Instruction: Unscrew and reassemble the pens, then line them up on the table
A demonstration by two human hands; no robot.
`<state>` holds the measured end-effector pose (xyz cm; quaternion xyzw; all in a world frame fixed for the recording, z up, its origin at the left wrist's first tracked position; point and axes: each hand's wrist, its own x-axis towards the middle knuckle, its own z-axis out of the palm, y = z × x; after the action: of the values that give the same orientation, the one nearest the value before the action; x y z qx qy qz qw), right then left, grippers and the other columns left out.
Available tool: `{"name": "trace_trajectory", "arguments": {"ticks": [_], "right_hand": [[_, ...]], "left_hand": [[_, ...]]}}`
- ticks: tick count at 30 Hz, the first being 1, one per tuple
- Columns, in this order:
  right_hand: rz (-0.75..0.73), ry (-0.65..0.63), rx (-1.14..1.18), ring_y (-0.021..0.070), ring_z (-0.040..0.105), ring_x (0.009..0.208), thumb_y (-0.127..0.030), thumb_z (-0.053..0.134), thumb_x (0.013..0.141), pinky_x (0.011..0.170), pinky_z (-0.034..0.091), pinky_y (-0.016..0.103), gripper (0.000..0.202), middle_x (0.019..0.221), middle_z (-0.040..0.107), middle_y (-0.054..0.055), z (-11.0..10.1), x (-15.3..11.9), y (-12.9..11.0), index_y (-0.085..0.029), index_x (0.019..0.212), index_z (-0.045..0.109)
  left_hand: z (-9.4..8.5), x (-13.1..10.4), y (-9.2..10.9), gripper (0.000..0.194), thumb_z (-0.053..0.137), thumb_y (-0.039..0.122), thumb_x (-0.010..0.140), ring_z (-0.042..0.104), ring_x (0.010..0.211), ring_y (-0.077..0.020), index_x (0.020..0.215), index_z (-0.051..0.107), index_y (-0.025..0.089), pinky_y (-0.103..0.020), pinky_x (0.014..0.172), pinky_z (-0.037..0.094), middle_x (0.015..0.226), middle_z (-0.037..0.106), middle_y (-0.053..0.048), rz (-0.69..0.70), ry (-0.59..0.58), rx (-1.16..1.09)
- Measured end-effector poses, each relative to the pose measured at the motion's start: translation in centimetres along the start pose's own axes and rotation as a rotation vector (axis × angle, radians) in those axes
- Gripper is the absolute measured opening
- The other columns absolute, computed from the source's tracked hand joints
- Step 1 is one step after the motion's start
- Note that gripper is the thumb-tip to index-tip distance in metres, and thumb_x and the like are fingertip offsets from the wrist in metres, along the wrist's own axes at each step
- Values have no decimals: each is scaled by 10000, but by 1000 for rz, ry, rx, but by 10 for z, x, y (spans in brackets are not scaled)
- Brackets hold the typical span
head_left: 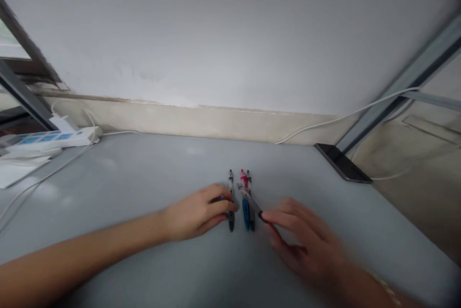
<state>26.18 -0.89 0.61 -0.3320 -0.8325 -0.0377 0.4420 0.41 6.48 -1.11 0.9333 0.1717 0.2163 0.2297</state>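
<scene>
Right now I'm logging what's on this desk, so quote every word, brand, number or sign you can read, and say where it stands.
No text is readable.
Power strip: blue patches, too blurred to read.
Pen at the left hand, held pen in the right hand, pens between: too small, blurred.
Phone: none visible.

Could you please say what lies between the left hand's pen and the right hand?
The head view shows a blue pen, a dark-tipped pen and a red pen top there, plus the slanting pen in the right hand.

Readable text: none; pen markings (tiny, blurred): illegible
</scene>
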Motion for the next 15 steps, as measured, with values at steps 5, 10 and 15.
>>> {"name": "trace_trajectory", "arguments": {"ticks": [5, 10, 15], "right_hand": [[416, 232, 161, 167, 698, 595, -72, 643, 909, 536, 564, 271, 241, 773, 721, -14, -5, -3, 5, -274, 1037, 675], [665, 405, 434, 186, 652, 501, -210, 621, 997, 456, 541, 298, 111, 635, 693, -23, -16, -2, 2, -309, 998, 670], [783, 363, 693, 173, 643, 460, -354, 662, 972, 402, 534, 255, 96, 580, 691, -20, -19, -2, -8, -314, 896, 706]], "left_hand": [[-7, -1, 12, 305, 523, 169, 1002, 638, 1144, -287, 1283, 640, 189, -419, 994, 540, 1237, 638, -177, -64, 49, -22], [-11, -12, 41, 360, 618, 171, 942, 650, 997, -250, 1292, 583, 249, -373, 900, 556, 1160, 656, -109, -262, 201, -167], [13, -23, 53, 736, 767, 243, 851, 596, 755, -160, 1475, 391, 343, -234, 600, 503, 1052, 617, -45, -526, 243, -610]]}}
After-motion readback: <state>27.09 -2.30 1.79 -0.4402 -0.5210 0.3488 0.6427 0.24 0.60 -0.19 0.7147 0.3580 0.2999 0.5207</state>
